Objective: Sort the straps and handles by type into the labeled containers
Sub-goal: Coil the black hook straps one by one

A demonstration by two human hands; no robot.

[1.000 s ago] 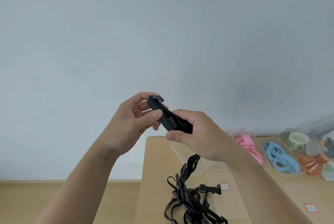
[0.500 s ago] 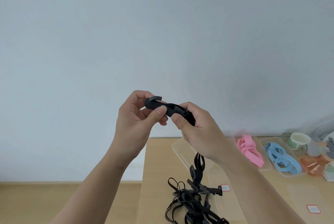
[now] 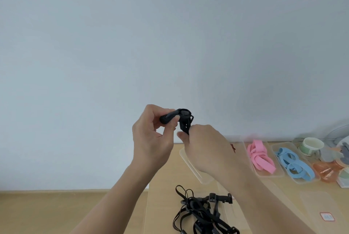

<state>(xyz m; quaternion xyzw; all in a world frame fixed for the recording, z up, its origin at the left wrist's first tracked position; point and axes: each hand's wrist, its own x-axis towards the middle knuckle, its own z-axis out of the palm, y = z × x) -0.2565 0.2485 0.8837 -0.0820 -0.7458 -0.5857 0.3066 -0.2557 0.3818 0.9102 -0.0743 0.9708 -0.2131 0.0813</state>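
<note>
My left hand (image 3: pixel 151 139) and right hand (image 3: pixel 205 148) both pinch one black strap (image 3: pixel 181 118), raised above the table (image 3: pixel 162 205).

A tangle of black straps (image 3: pixel 200 213) is seen on the light wooden surface (image 3: pixel 162 180) below the right hand (image 3: pixel 205 150), clear plastic trays (image 3: pixel 260 174) to its right.
</note>
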